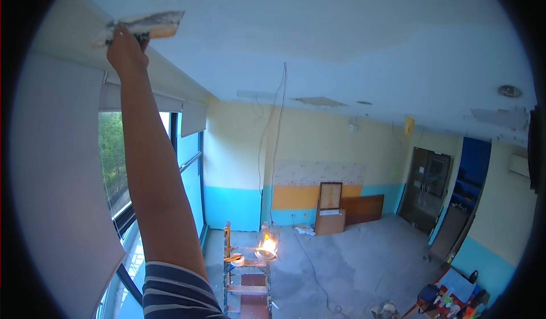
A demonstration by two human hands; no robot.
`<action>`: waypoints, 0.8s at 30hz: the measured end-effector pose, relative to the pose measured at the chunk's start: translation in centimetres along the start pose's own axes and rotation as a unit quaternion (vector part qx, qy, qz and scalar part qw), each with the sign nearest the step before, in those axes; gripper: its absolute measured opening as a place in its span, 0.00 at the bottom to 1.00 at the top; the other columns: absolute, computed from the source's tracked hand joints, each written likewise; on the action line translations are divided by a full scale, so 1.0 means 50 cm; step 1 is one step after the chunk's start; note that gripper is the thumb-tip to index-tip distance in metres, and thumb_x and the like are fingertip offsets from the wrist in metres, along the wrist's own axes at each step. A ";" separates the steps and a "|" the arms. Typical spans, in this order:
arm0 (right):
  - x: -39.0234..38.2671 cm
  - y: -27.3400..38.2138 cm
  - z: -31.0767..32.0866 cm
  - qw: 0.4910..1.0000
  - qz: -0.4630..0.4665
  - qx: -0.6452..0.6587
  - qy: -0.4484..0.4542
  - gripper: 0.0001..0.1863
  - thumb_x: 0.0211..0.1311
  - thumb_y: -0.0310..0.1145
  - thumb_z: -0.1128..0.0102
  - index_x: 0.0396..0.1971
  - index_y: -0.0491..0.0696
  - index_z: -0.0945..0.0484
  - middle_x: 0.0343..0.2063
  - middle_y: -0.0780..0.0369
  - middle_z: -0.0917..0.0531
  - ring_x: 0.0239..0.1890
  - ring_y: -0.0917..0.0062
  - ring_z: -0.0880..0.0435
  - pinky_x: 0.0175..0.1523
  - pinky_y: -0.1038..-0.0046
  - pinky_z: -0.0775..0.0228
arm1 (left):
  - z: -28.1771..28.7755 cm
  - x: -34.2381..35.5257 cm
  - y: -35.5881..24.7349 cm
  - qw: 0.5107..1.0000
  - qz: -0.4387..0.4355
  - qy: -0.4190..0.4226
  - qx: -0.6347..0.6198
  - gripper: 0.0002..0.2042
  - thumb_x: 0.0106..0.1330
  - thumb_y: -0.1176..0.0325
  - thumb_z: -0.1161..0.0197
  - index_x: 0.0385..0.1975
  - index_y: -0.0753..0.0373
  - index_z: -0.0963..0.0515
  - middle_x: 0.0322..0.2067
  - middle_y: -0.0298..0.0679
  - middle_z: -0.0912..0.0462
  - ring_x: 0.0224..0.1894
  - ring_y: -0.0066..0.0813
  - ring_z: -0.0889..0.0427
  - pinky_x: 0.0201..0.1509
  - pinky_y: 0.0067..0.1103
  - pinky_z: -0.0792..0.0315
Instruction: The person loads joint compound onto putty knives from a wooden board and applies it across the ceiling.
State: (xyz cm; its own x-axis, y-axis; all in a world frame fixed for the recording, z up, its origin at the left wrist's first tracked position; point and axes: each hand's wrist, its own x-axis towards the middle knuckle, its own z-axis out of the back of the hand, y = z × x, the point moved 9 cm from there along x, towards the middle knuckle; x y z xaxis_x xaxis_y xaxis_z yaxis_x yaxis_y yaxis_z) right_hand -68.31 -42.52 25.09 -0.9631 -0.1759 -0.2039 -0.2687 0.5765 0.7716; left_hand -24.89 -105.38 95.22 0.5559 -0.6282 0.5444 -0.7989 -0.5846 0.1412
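My left hand (126, 49) is raised high on an outstretched arm in a striped sleeve. It is shut on the handle of a wide plastering blade (145, 26) smeared with grey-white filler. The blade lies flat against the white ceiling (318, 29), close to where it meets the wall above the window. My right hand is out of view.
A roller blind (57, 165) hangs over the window at left. Far below stands a wooden platform (244, 273) with a tape roll and a glaring round pan (267, 246). Cables (278, 137) dangle from the ceiling. Boards (331, 205) lean on the far wall, with dark doors (429, 185) at right.
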 end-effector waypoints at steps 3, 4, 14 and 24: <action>-0.073 0.099 -0.083 0.896 0.351 -0.266 -0.055 0.09 0.65 0.40 0.49 0.34 0.52 0.23 0.22 0.68 0.22 0.18 0.83 0.27 0.20 0.80 0.37 | 0.038 -0.087 0.115 0.991 0.031 0.047 0.119 0.21 0.68 0.62 0.45 0.53 0.73 0.33 0.50 0.50 0.28 0.49 0.42 0.23 0.43 0.31 0.19; -0.039 0.088 -0.050 0.897 0.348 -0.265 -0.063 0.09 0.65 0.40 0.49 0.34 0.52 0.23 0.22 0.68 0.22 0.18 0.83 0.27 0.20 0.80 0.37 | 0.061 -0.119 0.141 0.979 0.032 0.065 0.192 0.22 0.68 0.61 0.46 0.55 0.71 0.33 0.52 0.49 0.29 0.51 0.42 0.24 0.45 0.30 0.20; 0.031 -0.052 -0.085 0.974 -0.025 0.220 -0.050 0.11 0.68 0.38 0.52 0.39 0.50 0.23 0.29 0.64 0.17 0.21 0.79 0.21 0.25 0.79 0.27 | 0.330 -0.909 0.329 0.841 0.107 0.415 0.331 0.11 0.68 0.65 0.46 0.45 0.61 0.22 0.40 0.55 0.20 0.41 0.52 0.20 0.45 0.34 0.27; 0.066 -0.044 -0.172 0.961 0.029 0.271 0.044 0.17 0.69 0.34 0.55 0.53 0.42 0.31 0.48 0.55 0.23 0.49 0.65 0.21 0.55 0.65 0.28 | 0.338 -1.435 0.034 0.684 0.342 0.644 0.023 0.14 0.56 0.77 0.38 0.43 0.66 0.24 0.41 0.49 0.20 0.44 0.48 0.20 0.47 0.31 0.26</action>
State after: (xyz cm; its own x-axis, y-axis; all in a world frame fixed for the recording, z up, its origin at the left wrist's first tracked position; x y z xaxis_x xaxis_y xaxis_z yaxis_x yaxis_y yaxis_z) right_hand -70.72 -51.22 27.92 -0.9779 -0.1840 -0.0997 -0.2075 0.9143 0.3477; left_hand -62.27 -69.99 42.41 -0.6316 0.1944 0.7506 -0.7464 -0.4142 -0.5208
